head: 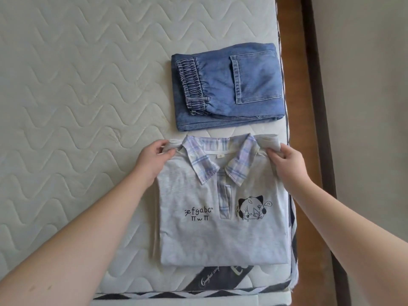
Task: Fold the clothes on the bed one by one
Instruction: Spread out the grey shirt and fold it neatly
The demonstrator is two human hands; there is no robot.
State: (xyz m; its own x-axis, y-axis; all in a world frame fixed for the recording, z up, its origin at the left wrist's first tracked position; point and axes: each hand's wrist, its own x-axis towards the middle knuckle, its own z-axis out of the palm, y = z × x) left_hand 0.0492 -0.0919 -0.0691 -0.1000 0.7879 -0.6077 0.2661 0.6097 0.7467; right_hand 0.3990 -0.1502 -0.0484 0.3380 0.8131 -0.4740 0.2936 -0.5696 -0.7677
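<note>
Head view, looking down on a bed. Quilted white mattress (77,96) fills the left and centre of the frame; a brown wooden bed frame (309,85) runs down the right side.

Grey polo shirt (220,228) lies lower centre, folded to a rough rectangle, front up. Long axis runs top to bottom of the frame; collar points to the top, folded bottom edge toward the lower edge. Plaid collar (220,160) in pale blue and lilac, spread open. Black lettering on the chest at left, a cartoon print (251,208) at right. The shirt's lower edge sits just above a dark mattress label (220,281).

Left hand (152,157) pinches the shirt's shoulder at its upper left corner, fingers curled round the cloth. Right hand (284,160) grips the upper right corner likewise, a fold of grey fabric bunched in the fingers. Both forearms reach in from the lower corners of the frame.

Folded blue jeans (227,87) lie upper centre, just beyond the collar, near but not touching the shirt. Long axis runs left to right; elastic waistband at left, back pocket (254,78) facing up at right.
</note>
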